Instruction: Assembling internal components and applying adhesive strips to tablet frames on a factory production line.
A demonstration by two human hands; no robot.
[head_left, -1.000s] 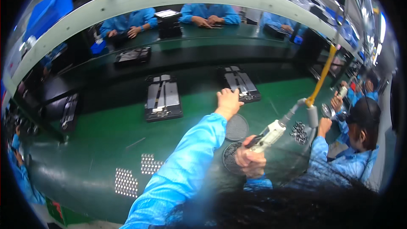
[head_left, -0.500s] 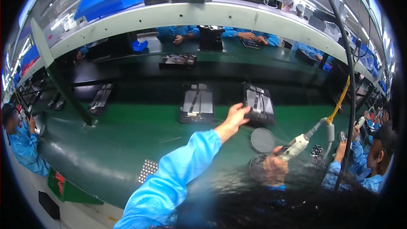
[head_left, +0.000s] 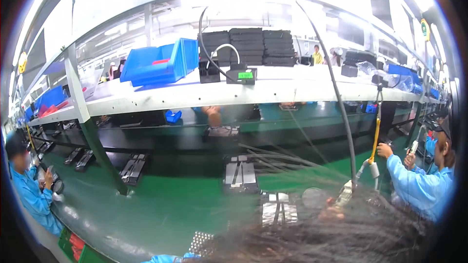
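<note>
My right hand [head_left: 334,210] is closed around a white electric screwdriver [head_left: 345,194], which has a cable at its upper end. Dark blurred hair covers part of that hand. Of my left arm only a bit of blue sleeve [head_left: 170,258] shows at the lower edge, and the hand itself is out of sight. An opened black tablet-like device [head_left: 280,213] with silver panels lies on the green bench, its near end behind the hair. Just beyond it sits a similar opened device [head_left: 241,173]. A round dish [head_left: 312,197] is beside the screwdriver.
Across the bench runs a white shelf [head_left: 273,92] bearing a blue bin [head_left: 156,63] and stacked black trays [head_left: 258,46]. A black cable [head_left: 336,87] hangs down ahead. A sheet of small parts [head_left: 201,242] lies near the front edge. Co-workers stand at left [head_left: 29,180] and right [head_left: 419,185].
The view has tilted up, showing more of the shelf. My left hand, which was at the nearer device, has dropped out of sight; that device now lies closer to me.
</note>
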